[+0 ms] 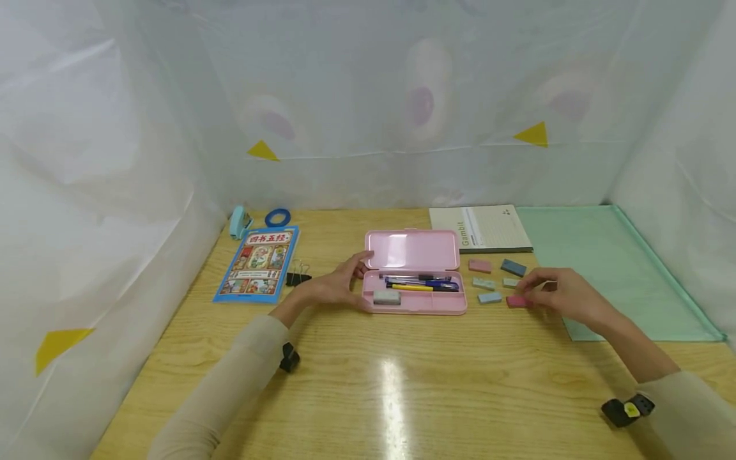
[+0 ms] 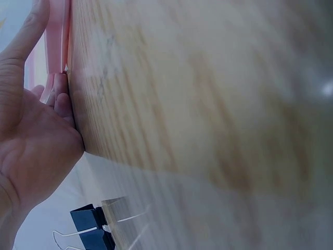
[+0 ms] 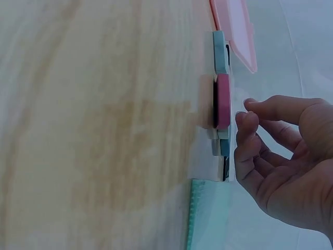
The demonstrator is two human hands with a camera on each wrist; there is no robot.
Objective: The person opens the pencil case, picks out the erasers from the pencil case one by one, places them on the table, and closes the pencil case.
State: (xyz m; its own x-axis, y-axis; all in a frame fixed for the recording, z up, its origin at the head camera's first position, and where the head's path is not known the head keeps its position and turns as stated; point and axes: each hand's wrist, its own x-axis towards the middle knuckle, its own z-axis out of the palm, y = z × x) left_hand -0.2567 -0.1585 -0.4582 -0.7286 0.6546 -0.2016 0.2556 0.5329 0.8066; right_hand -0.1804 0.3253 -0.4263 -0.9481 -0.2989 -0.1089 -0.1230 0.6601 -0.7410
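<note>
Hands worked at a wooden table [image 1: 402, 396] as we looked down from the head camera. Our left hand [image 1: 336, 287] rested against the left end of an open pink pencil case [image 1: 415, 271], fingers fairly straight and relaxed, the thumb up by the raised lid; it gripped nothing. Inside the case lay several pens [image 1: 422, 283] and a grey eraser [image 1: 387, 297] at the front left corner.

Our right hand [image 1: 566, 295] sat to the right of the case, fingers gently curled and parted, fingertips just beside a dark pink eraser [image 1: 515, 301] on the table. From the wrist view we could see a small gap between fingertips [image 3: 248, 122] and eraser [image 3: 222, 101], so the hand held nothing.

Five more small erasers lay between the case and that hand: a pink one [image 1: 480, 266], a dark blue one [image 1: 513, 267], two pale ones [image 1: 483, 283] and a light blue one [image 1: 489, 297].

Behind them sat a notebook [image 1: 480, 228] and a green mat [image 1: 609, 262]. On the left lay a blue picture book [image 1: 259, 263], a black binder clip [image 1: 298, 277], a roll of blue tape [image 1: 278, 217] and a pale blue stapler [image 1: 239, 222].
</note>
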